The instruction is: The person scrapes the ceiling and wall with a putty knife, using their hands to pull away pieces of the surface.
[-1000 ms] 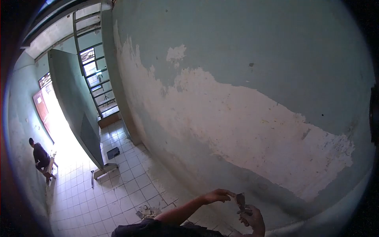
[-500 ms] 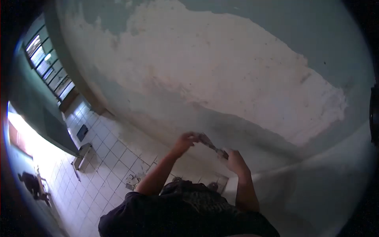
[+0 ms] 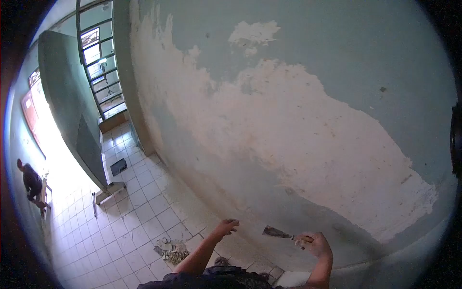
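My right hand (image 3: pixel 319 246) is closed round the handle of a putty knife (image 3: pixel 277 232). Its flat, stained blade points left, in front of the lower wall. Something whitish shows by the fingers at the handle; I cannot make out what it is. My left hand (image 3: pixel 226 228) is held out to the left of the blade, apart from it, fingers loosely stretched and nothing visible in them. Before both hands rises a green wall (image 3: pixel 375 58) with a large bare whitish patch (image 3: pixel 308 130) where the paint is gone.
On the tiled floor (image 3: pixel 110 236) at lower left lies a heap of debris (image 3: pixel 175 253). Farther off are a dark flat object (image 3: pixel 118 166) and a thin rod (image 3: pixel 94 204). A partition (image 3: pixel 72 96) stands at left, and a person (image 3: pixel 32 182) sits at the far left.
My left hand has come away from the blade, leaving a gap. The putty knife stays in my right hand. My view has tilted up and turned, showing more of the wall and room.
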Action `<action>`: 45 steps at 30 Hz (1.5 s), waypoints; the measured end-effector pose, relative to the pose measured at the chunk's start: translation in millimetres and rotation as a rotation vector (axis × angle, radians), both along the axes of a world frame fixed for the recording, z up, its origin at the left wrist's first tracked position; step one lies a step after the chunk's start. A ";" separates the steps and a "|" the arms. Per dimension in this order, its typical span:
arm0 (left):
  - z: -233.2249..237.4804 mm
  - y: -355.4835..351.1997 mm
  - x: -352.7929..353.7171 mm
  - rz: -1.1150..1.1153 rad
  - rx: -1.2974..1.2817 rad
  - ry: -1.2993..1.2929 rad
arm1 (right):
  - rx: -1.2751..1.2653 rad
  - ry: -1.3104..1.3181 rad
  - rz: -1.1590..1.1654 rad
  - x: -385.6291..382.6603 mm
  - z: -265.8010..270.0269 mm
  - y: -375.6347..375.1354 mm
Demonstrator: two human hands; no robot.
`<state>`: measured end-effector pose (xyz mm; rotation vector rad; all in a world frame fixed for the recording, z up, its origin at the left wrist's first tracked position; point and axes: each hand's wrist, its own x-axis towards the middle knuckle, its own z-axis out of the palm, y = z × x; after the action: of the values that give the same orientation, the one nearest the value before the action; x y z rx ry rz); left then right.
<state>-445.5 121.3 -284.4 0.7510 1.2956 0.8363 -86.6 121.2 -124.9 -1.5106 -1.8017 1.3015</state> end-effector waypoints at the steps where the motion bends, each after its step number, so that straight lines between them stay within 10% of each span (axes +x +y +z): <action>1: -2.7 -3.7 -2.8 0.001 -0.008 -0.004 | -0.008 -0.004 0.001 4.6 -2.5 -1.5; 7: 6.9 -9.3 -17.0 -0.064 -0.004 0.066 | 0.085 0.440 0.053 -7.7 57.8 1.1; 12: 12.1 3.8 -20.7 -0.100 0.057 0.139 | 0.234 0.433 -0.458 -31.0 70.1 -2.4; 15: 12.7 1.1 -18.1 -0.162 0.053 0.139 | 0.267 0.599 -0.252 -25.8 44.8 -15.0; 18: 12.6 -2.4 -10.4 -0.205 0.049 0.121 | 0.566 0.107 -0.574 -25.7 29.2 -0.7; 27: 29.9 -20.9 -18.6 -0.275 0.100 0.221 | 0.526 0.272 -0.716 -50.9 37.6 -5.7; 31: 46.1 -27.8 -22.0 -0.362 0.151 0.313 | 0.408 0.118 -0.362 -54.3 41.4 -7.3; 36: 130.9 -33.3 0.9 -0.515 0.209 0.114 | 0.311 -0.465 -0.043 -87.4 -5.8 21.7; 38: 144.5 -33.9 25.5 -0.404 0.341 -0.380 | 0.270 -0.663 0.000 -98.5 -60.8 41.8; 41: 139.9 -27.8 73.3 -0.566 0.190 -0.956 | 0.195 -0.738 0.047 -123.7 -108.5 51.3; 45: 91.6 -1.5 121.0 -0.660 0.079 -0.897 | 0.177 -0.786 0.007 -131.2 -164.7 48.6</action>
<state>-324.5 119.8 -192.8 0.6772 0.1830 0.5590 -217.8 169.8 -289.6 -2.0782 -2.2878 0.5302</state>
